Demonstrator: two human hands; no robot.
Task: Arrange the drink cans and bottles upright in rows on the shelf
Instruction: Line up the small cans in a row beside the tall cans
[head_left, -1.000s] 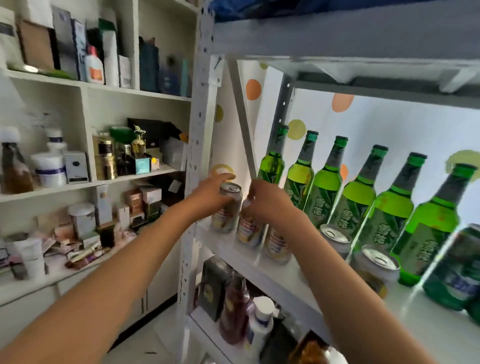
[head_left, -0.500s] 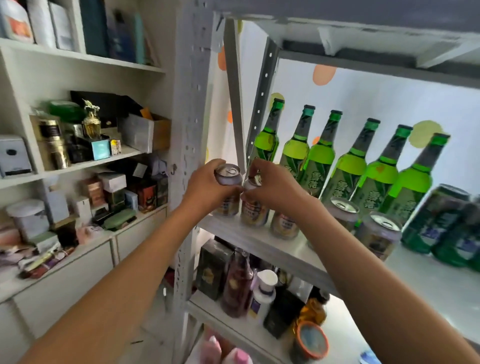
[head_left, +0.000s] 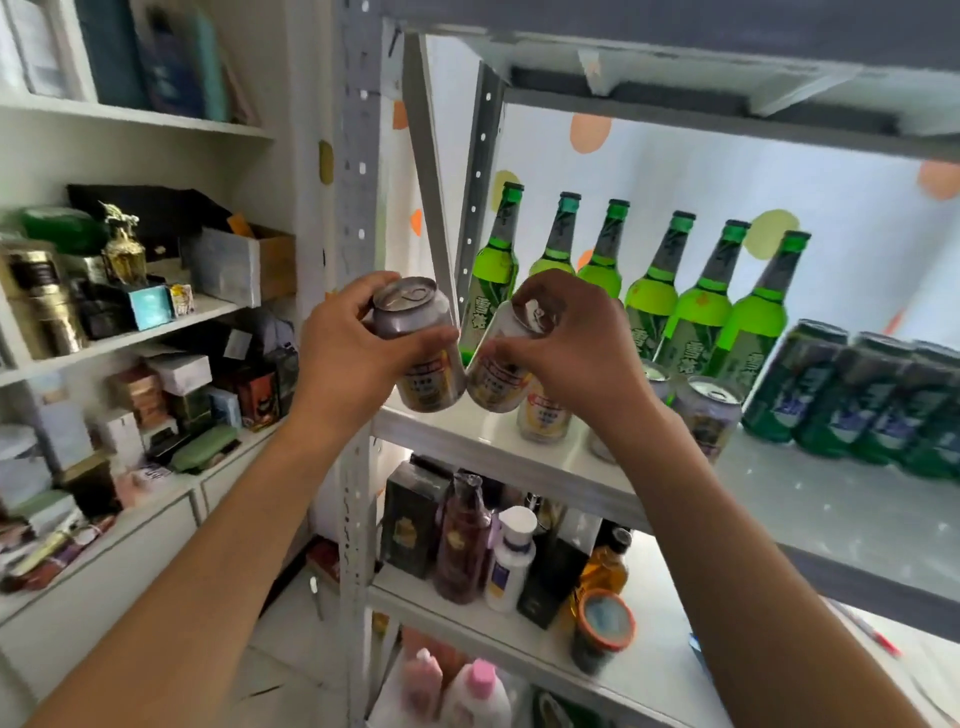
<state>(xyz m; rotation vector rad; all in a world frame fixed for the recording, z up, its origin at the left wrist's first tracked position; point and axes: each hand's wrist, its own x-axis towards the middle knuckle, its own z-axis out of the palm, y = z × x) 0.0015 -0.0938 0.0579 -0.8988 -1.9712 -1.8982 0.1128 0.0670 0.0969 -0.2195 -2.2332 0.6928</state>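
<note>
My left hand (head_left: 345, 358) grips a silver drink can (head_left: 418, 332) lifted and tilted just above the left front corner of the white shelf (head_left: 810, 499). Close beside it, my right hand (head_left: 576, 343) grips a second silver can (head_left: 501, 374), also tilted, and the two cans nearly touch at their bases. Behind my right hand, more silver cans (head_left: 709, 410) stand upright on the shelf. Several green glass bottles (head_left: 701, 306) stand in a row along the back. Dark green cans (head_left: 852, 400) stand in a row at the right.
A grey metal upright (head_left: 358, 208) frames the shelf's left side. The shelf below (head_left: 467, 618) holds boxes, bottles and jars. A white cabinet (head_left: 135, 332) on the left is packed with boxes and small items. Another shelf board (head_left: 675, 31) runs overhead.
Both hands have lifted their cans off the shelf and tilted them. The view has shifted right and down, bringing the dark green cans and lower shelf into sight.
</note>
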